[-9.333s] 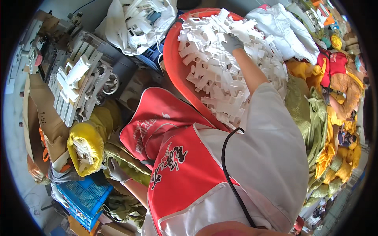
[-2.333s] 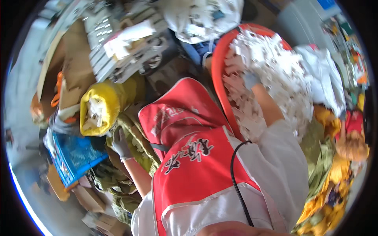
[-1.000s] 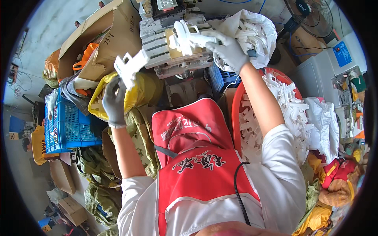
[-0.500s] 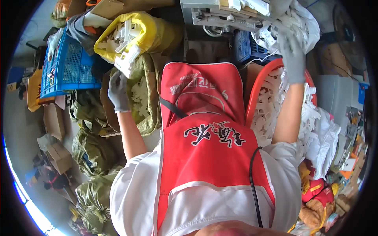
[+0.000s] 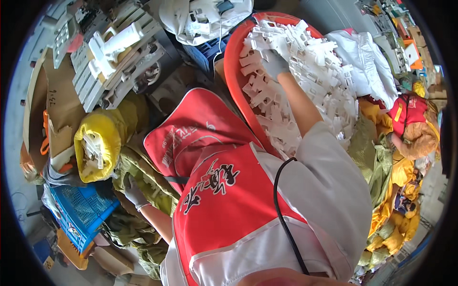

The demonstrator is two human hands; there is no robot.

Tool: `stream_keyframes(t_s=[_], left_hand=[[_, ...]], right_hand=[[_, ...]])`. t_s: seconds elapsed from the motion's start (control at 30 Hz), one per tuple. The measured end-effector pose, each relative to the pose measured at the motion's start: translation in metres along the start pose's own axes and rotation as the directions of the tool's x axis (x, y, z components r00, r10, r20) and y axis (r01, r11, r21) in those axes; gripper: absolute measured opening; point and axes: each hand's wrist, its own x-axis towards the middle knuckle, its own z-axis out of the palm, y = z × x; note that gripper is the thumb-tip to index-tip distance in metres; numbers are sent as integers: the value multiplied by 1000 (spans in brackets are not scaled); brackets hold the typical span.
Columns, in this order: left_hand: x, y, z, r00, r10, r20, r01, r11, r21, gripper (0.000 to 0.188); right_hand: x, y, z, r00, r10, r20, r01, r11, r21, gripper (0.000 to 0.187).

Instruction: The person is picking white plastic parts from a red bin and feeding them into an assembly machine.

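My right hand (image 5: 275,65), in a grey glove, reaches into a red oval tub (image 5: 232,53) heaped with white plastic pieces (image 5: 318,71), several of them shaped like toy pistols. Its fingertips are among the pieces, so a grip does not show. Lower on the left, my gloved left hand (image 5: 135,192) hovers at the edge of an olive woven sack (image 5: 138,167). Its fingers are loosely apart, and I see nothing in them. Beyond that hand stands a yellow sack (image 5: 113,125) with white pieces inside its mouth.
A slatted metal machine (image 5: 125,62) at the upper left carries a white pistol-shaped piece (image 5: 119,44). A white bag (image 5: 169,14) of pieces rests over a blue crate (image 5: 202,53). On the left are a blue basket (image 5: 88,205) and a cardboard box (image 5: 61,112).
The view has swung to the right. My right hand has gone from the white bag into the red tub. The white piece by my left hand's fingers is no longer there.
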Motion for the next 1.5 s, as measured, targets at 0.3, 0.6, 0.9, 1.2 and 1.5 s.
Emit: stream_keyframes(t_s=[0.3,0.6,0.9,1.2,1.5], left_hand=[[-8,43,16,995,80,65,-83,996,37,30],[-4,47,9,999,30,-15,-31,998,-55,27],[25,151,21,936,351,-30,-350,936,30,23],[59,305,6,681,724,-109,-725,688,42,21],[116,363,45,572,797,194,-819,570,69,31]], right_hand=[[72,-16,29,987,-144,-66,104,904,-416,54],[24,0,-60,997,-63,-35,52,963,-265,40],[-18,75,-31,997,-80,4,76,929,-362,36],[-29,48,-67,994,-34,106,56,975,-216,27],[-32,45,-80,871,-435,-229,410,900,-148,33]])
